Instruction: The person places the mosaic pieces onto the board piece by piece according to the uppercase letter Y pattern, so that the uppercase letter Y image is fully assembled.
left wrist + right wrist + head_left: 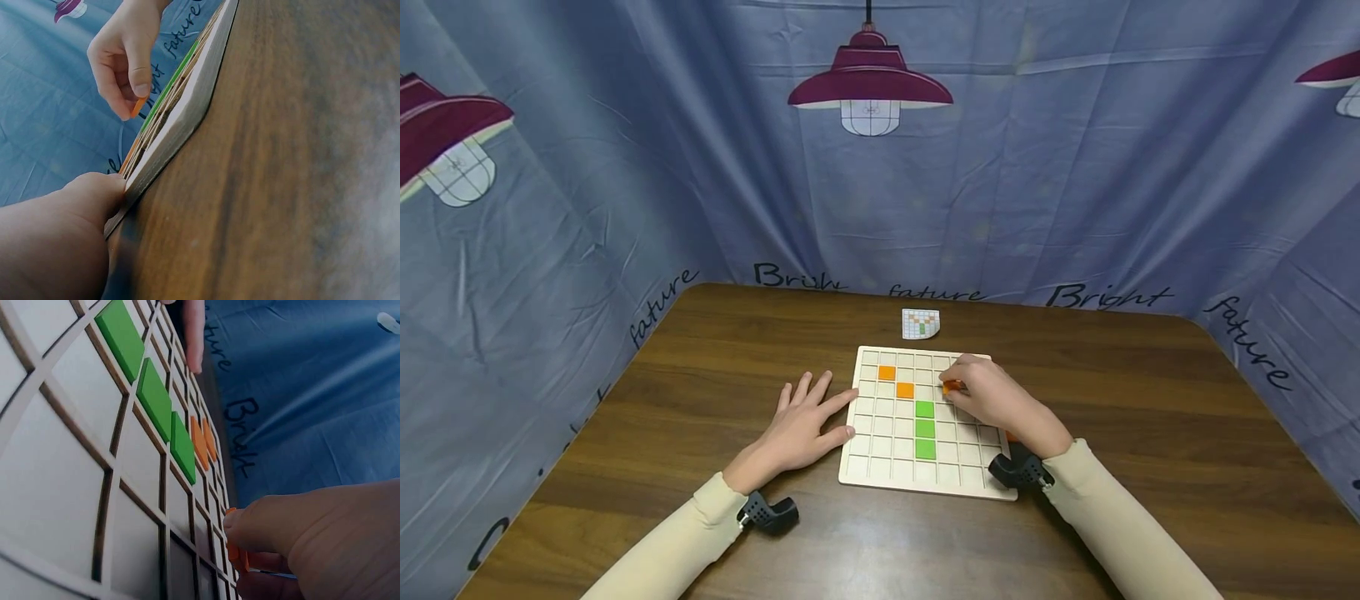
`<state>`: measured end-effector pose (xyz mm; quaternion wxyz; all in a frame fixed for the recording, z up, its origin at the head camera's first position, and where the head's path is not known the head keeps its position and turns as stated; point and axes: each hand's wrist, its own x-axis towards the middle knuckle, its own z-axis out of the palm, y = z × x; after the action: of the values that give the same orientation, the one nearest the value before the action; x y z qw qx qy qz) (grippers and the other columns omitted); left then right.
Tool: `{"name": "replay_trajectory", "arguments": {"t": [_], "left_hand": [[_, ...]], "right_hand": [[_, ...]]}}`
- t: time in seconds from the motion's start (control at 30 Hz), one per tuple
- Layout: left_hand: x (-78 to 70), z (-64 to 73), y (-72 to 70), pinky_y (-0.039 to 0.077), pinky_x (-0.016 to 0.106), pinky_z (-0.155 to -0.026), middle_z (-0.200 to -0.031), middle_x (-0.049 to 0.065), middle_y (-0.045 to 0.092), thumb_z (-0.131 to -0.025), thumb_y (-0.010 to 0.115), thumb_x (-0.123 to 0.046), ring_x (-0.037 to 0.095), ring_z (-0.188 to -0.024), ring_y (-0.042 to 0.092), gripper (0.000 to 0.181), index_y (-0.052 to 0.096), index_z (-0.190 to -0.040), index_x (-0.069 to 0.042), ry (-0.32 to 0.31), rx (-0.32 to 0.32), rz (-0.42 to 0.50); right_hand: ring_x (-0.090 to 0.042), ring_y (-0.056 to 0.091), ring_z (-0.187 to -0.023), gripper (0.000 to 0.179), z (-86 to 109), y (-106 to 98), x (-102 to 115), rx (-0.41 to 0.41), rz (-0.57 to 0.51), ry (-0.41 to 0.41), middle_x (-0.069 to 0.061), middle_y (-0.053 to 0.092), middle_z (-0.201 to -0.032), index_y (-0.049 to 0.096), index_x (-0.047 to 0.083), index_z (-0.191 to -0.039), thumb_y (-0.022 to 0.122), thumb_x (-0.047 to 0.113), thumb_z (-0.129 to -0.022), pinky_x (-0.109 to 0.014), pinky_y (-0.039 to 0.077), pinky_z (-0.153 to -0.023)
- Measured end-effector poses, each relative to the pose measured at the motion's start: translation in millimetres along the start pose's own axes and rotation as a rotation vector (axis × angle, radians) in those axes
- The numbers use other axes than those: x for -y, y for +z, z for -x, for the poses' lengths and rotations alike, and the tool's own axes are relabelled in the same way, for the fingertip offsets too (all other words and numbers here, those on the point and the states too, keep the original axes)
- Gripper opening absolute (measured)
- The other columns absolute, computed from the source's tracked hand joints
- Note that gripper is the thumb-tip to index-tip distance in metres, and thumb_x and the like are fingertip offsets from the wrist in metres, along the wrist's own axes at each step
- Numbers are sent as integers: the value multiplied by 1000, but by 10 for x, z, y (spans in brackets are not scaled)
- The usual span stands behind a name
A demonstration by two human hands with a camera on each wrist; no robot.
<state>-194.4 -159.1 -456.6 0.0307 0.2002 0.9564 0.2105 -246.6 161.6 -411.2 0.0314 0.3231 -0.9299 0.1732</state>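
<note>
A cream grid board [882, 468] lies flat on the table. Three green square tiles [925, 428] form a column in its middle. Two orange tiles [887, 372] sit diagonally up and left of them. My right hand [1003, 400] pinches another orange tile [139, 107] between thumb and fingers, over the board's upper right. How far that tile is from its surface I cannot tell. At the board's left edge rests my left hand [801, 429], fingers spread, thumb and index finger touching the rim.
Behind the board lies a small paper card [921, 323] printed with a coloured grid pattern. Something orange [1011, 437] shows partly beside the right wrist, mostly hidden. The wooden table [737, 350] ends at a blue curtain [1000, 183].
</note>
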Motion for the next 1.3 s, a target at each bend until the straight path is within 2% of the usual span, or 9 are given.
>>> {"name": "replay_trajectory", "arguments": {"t": [0.2, 0.47, 1.3], "left_hand": [[3, 10, 1, 8, 76, -119, -168, 22, 23, -100, 58, -50, 53, -156, 11, 60, 45, -155, -32, -4, 6, -4], [2, -1, 6, 9, 76, -119, -168, 22, 24, -100, 57, -49, 53, -155, 12, 58, 46, -154, -32, -5, -1, -7], [-4, -6, -16, 9, 76, -118, -168, 22, 24, -101, 56, -49, 53, -155, 12, 57, 46, -154, -32, -1, 4, -11]], "right_hand": [[-14, 60, -82, 19, -24, 46, 34, -24, -3, -33, -8, 72, -97, 78, 2, -107, 74, 4, -88, -27, 50, -69], [-17, 65, -90, 20, -32, 99, 43, -17, -9, -35, -9, 73, -101, 78, 3, -108, 74, 4, -89, -33, 54, -77], [-15, 62, -83, 17, -46, 157, 18, -50, -9, -48, -8, 72, -95, 79, 1, -103, 73, 2, -87, -32, 53, -73]]}}
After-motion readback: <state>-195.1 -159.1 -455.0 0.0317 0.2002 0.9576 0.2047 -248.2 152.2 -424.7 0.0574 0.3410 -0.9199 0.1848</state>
